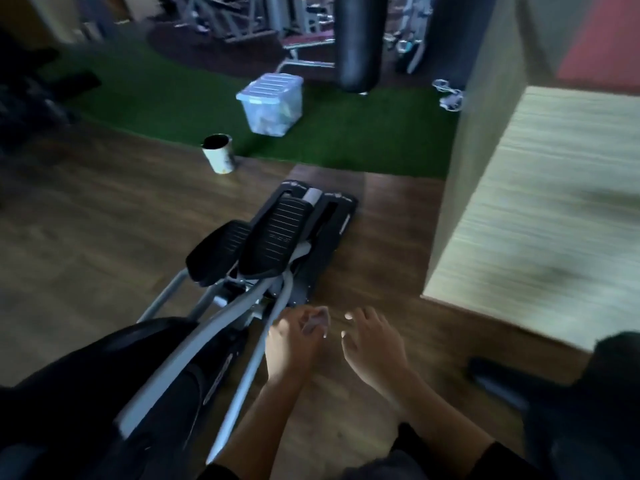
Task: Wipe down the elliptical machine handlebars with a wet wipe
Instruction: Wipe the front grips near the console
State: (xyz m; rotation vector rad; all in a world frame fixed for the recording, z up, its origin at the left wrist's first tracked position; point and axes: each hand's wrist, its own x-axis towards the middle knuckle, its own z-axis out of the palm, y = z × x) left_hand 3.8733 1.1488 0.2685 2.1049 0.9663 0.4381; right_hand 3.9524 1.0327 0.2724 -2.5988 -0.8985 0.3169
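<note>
**Wipe in hand, bars below**

Beside the elliptical [277, 237], on the wood floor [104, 220], a person leans over with both arms out. The left hand [294, 341] is curled with its fingers pressed around a pale, crumpled wipe [317, 322], right next to the grey bar [242, 386] that slopes down along the machine; whether the wipe touches the metal I cannot tell through the blur. The right hand [372, 344] hangs just beside it with fingers spread, holding nothing. The pedals [249, 244] sit further forward, and a bin [220, 154] and a clear box [270, 103] stand well apart on the far side.

To my eye the wiping has hardly begun. It would go best if the wipe were opened flatter, wrapped round the bar and drawn along its length, the free hand steadying the bar so it does not swing. A bunched wipe would only touch one side.
</note>
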